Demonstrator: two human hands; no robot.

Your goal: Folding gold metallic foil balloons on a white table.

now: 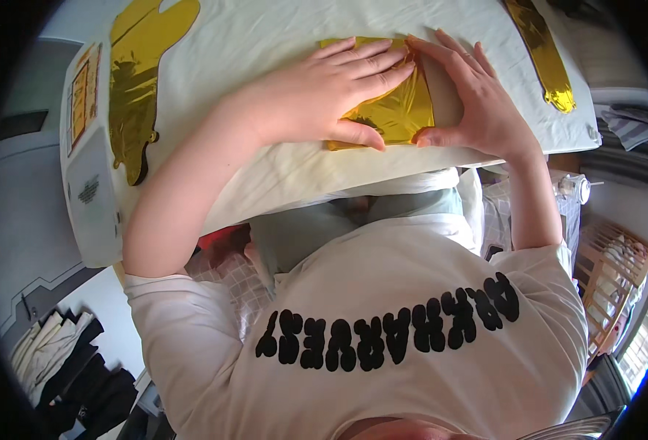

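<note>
A flat, folded piece of shiny gold foil [405, 110] lies on the cream tablecloth [251, 44] in front of me. Across its upper left part rests my left hand [331, 84], palm down with fingers stretched out and the thumb near the foil's lower edge. My right hand [481, 95] is spread along the foil's right side. Its thumb touches the lower right corner and its index fingertip the upper right corner. Neither hand grips anything.
At the table's left lies a flat, uninflated gold foil balloon [133, 81]; a gold foil strip [544, 59] lies at the far right. An orange-patterned packet [83, 103] sits by the left edge. Clothes [75, 367] hang at lower left; a wooden rack [610, 271] stands at right.
</note>
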